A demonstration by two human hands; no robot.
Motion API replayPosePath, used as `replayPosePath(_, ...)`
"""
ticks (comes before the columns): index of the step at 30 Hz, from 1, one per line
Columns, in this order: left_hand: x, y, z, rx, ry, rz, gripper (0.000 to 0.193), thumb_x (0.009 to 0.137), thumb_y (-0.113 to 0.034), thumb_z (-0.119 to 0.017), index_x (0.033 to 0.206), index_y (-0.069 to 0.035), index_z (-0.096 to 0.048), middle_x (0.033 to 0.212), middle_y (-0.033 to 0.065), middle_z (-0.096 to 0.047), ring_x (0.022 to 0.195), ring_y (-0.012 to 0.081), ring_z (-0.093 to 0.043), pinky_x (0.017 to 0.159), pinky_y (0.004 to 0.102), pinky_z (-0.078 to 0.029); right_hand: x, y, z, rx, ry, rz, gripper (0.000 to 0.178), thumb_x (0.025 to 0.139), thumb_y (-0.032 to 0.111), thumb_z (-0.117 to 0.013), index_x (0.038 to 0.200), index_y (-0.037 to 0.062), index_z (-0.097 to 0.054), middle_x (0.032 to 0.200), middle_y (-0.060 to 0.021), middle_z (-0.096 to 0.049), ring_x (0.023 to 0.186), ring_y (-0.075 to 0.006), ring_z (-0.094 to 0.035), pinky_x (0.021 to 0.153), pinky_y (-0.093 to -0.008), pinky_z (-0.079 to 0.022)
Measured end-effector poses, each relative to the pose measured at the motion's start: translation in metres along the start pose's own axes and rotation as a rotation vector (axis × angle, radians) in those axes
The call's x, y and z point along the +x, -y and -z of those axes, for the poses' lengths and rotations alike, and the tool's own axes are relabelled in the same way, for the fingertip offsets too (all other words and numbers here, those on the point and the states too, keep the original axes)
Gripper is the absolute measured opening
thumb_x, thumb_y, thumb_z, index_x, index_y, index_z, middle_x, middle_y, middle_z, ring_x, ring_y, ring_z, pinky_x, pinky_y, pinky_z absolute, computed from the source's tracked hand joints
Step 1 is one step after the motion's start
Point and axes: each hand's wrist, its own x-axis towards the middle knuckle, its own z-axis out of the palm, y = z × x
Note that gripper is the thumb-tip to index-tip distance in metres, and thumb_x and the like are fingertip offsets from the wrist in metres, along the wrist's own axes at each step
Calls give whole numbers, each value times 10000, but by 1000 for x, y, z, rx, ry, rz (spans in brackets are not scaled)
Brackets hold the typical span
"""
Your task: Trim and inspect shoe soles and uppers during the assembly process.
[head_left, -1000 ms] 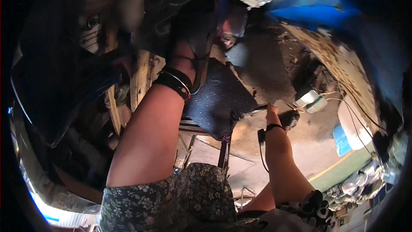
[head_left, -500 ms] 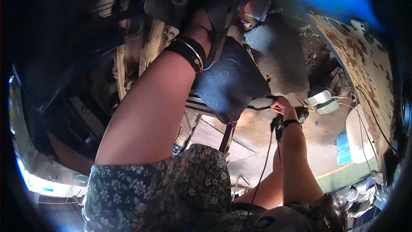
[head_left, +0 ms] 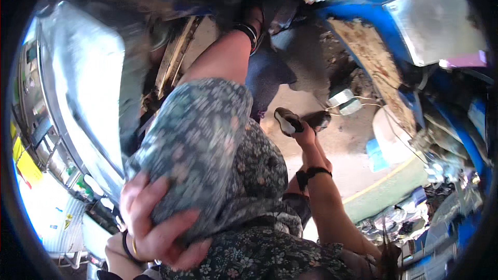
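My right hand (head_left: pixel 306 136) is closed round one end of a black shoe with a pale inside (head_left: pixel 287 121), held low in front of me. Just beside it is another dark shoe (head_left: pixel 317 120), which seems to be on my foot. At the lower left, my left hand (head_left: pixel 161 223) lies over my floral skirt (head_left: pixel 202 140), its fingers apart and slightly blurred. The skirt covers my raised thigh and knee. That leg reaches forward, with dark and light bands (head_left: pixel 247 33) round its ankle; its foot is in shadow.
A dark blue cloth (head_left: pixel 267 75) and a grey mat (head_left: pixel 306 57) lie ahead. On the right are a white power strip (head_left: pixel 345 101) with cords, a pale rounded container (head_left: pixel 391 129) and a worn board (head_left: pixel 371 54). A shiny panel (head_left: pixel 91 72) stands left.
My left hand has come into view on the skirt, which now reaches over the knee. The shoe in my right hand is now plainly visible. The view has shifted.
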Motion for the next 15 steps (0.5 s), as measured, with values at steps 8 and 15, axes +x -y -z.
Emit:
replayPosePath(8, -2, 17, -2, -149, -242, -264, 445, 633, -245, -755, 1038, -69, -697, 1211, 117, -623, 1220, 351, -508, 1028, 498, -347, -197, 161, 141, 902, -440, 183, 667, 683, -14, -735, 1304, -79, -500, 1196, -127, -614, 1078, -210, -597, 920, -325, -485)
replayPosePath(15, -45, -35, -2, -8, -308, -722, 764, 672, -141, -742, 1391, -108, -484, 1507, 192, -357, 1414, 402, -286, 1127, 558, -235, -392, 322, 186, 253, -730, 784, 687, 626, 119, -818, 1247, -35, -569, 989, -126, -608, 863, -210, -628, 744, -314, -517)
